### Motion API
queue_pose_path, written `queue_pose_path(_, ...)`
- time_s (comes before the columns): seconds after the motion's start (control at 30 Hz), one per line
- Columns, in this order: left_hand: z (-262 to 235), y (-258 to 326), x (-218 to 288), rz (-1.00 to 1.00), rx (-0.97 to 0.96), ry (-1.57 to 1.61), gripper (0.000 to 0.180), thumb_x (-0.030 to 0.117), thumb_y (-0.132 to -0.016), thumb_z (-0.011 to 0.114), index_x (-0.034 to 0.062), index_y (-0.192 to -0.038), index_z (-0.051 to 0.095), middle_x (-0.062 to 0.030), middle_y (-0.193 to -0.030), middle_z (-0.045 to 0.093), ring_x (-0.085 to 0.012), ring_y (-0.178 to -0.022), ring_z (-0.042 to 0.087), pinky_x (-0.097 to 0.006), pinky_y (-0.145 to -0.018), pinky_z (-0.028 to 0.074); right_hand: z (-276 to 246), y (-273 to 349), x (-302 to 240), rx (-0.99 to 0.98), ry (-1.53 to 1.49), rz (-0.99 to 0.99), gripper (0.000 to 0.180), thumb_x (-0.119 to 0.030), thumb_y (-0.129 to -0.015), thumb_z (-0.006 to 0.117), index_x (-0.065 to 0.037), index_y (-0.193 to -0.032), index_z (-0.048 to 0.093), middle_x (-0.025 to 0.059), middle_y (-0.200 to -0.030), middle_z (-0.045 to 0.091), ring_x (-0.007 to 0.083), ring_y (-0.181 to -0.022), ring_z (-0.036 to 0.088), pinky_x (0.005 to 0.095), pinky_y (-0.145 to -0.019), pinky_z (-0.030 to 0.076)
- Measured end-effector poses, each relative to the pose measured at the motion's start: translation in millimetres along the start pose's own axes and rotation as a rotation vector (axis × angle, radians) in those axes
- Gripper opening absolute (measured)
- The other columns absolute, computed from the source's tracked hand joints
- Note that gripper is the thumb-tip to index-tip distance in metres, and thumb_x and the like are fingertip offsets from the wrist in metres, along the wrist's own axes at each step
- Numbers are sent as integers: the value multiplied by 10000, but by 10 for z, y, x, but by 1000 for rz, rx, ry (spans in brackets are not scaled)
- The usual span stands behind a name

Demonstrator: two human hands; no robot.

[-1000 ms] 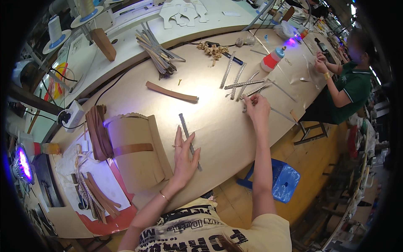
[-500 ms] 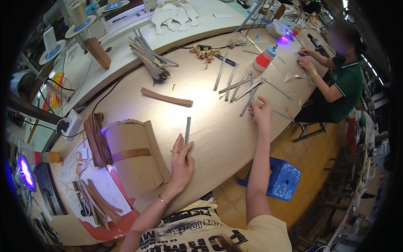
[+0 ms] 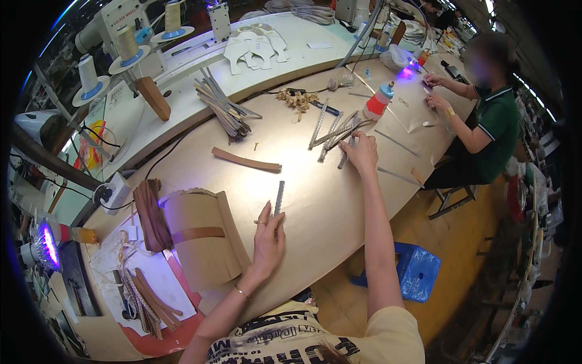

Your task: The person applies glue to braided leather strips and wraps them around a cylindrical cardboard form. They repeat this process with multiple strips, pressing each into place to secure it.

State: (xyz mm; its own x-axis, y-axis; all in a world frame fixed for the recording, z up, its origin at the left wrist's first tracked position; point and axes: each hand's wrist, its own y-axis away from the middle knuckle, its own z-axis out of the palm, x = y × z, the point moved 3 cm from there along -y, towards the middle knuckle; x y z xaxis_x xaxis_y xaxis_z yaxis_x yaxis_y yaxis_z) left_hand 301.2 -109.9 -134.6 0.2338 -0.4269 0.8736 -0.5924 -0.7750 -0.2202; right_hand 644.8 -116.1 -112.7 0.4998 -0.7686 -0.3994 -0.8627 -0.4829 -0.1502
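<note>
My left hand (image 3: 270, 242) holds the lower end of a short grey braided strip (image 3: 279, 195) between thumb and fingers, low over the table. Farther right, my right hand (image 3: 363, 153) is closed on one end of a grey braided strip (image 3: 343, 160) in a small bunch. Other braided strips (image 3: 316, 131) lie crossed and side by side just left of its fingertips. Which strips in the bunch are gripped is partly hidden by my fingers. A flat brown leather strip (image 3: 245, 159) lies beyond my left hand.
A rolled tan piece (image 3: 197, 233) with a brown band stands beside my left forearm. Farther back are a bundle of grey strips (image 3: 221, 106), and a red-and-white bottle (image 3: 379, 102). A co-worker (image 3: 494, 115) sits at right; a blue stool (image 3: 418, 271) stands below the table edge.
My right hand has moved a little left and drawn the crossed braided strips closer together. My left hand keeps its strip; the whole view has shifted slightly.
</note>
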Motion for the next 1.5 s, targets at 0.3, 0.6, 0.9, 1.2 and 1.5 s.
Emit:
queue_pose_path(0.3,-4,62,16,25,-38,12,249,-34,-866,597,-15,-1113,623,-271,-1373,453,-385,-1040,616,-396,-871,512,93,-216,-208,-58,180,-532,240,-151,-840,661,-139,-1080,652,71,-1065,567,251,-1018,569,389,-806,517)
queue_pose_path(0.6,-14,28,54,11,-45,-9,215,-37,-863,601,-31,-1076,631,-282,-1345,475,-381,-1019,618,-399,-855,508,-49,-542,-214,-304,324,-783,155,-210,-902,596,-155,-1042,635,35,-1146,577,242,-1146,508,433,-934,434)
queue_pose_path(0.9,-25,28,77,69,-19,-16,221,-35,-856,610,-34,-1076,628,-282,-1340,482,-395,-1059,603,-406,-880,510,-428,-354,-233,-492,442,-782,139,-211,-897,626,-169,-1026,655,51,-1191,574,246,-1218,478,466,-994,389)
queue_pose_path(1.2,-3,52,37,60,-56,-28,228,-19,-862,611,-27,-1090,622,-272,-1355,467,-412,-1095,581,-418,-916,500,-129,-332,-453,-170,46,-719,260,-126,-838,662,-125,-1098,682,121,-1161,566,309,-1040,602,425,-896,500)
queue_pose_path(1.5,10,51,11,134,-3,-93,220,-21,-848,640,-15,-1067,642,-260,-1333,492,-366,-1040,620,-377,-847,525,215,-337,-754,-262,22,-916,114,-99,-841,648,-73,-951,665,83,-1010,608,315,-886,638,406,-788,523)
